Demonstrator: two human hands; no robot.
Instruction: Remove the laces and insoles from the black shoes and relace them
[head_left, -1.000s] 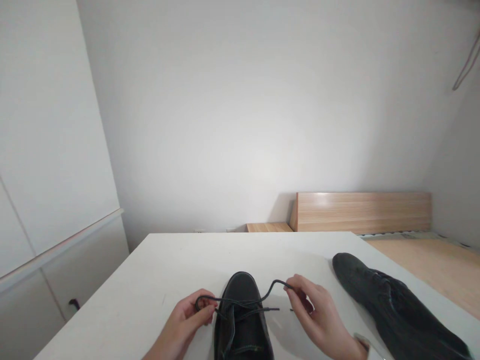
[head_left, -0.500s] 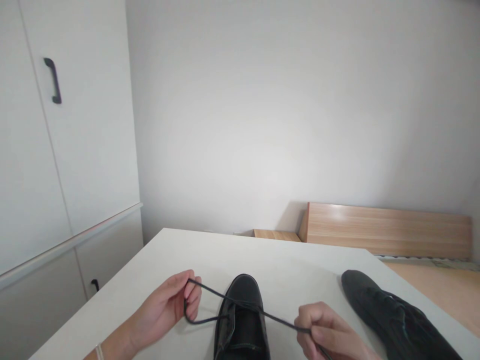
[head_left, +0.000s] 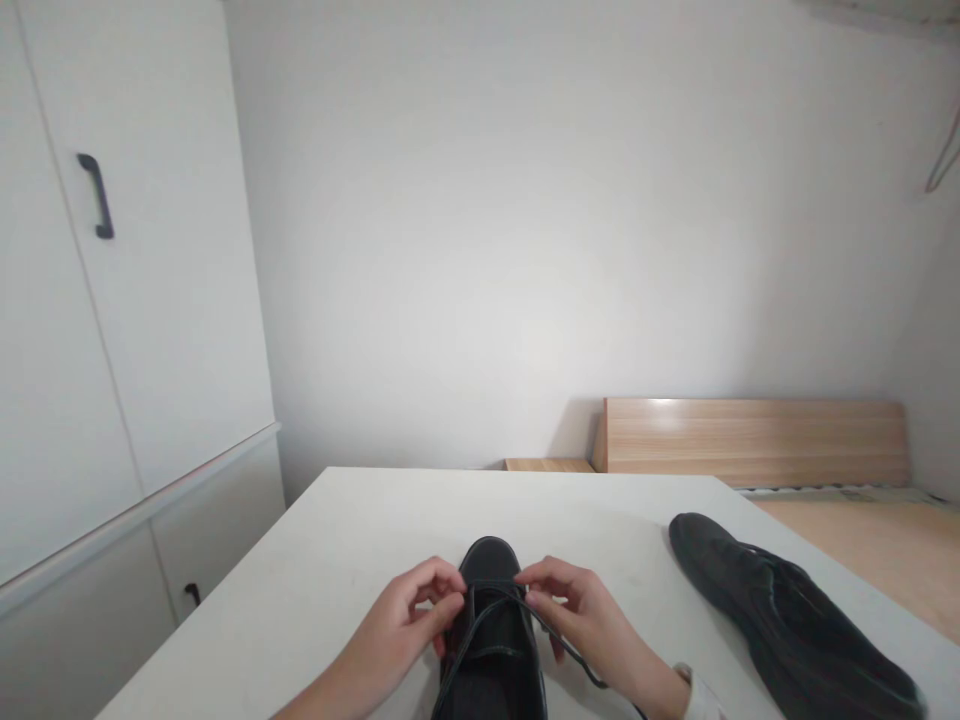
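A black lace-up shoe (head_left: 491,640) stands on the table, toe pointing away from me. Its thin black shoelace (head_left: 463,640) crosses near the front of the opening; one end trails toward the lower left, the other to the right beneath my hand. My left hand (head_left: 416,615) has thumb and forefinger pinched on the shoelace at the left edge of the opening. On the opposite edge, my right hand (head_left: 574,605) pinches the shoelace. The fingertips hide the exact points of grip. A second black shoe (head_left: 787,620) lies at the right, apart from my hands.
The white table (head_left: 360,530) extends beneath the shoes. A white cupboard (head_left: 172,300) with dark handles rises at the left. Beyond the table's right side are a wooden headboard (head_left: 757,435) and a bed base (head_left: 862,540). A pale wall stands behind.
Both hands have moved inward from holding the shoelace stretched out sideways to the shoe's opening. The lace now hangs loose across and beside the shoe. The view has shifted slightly.
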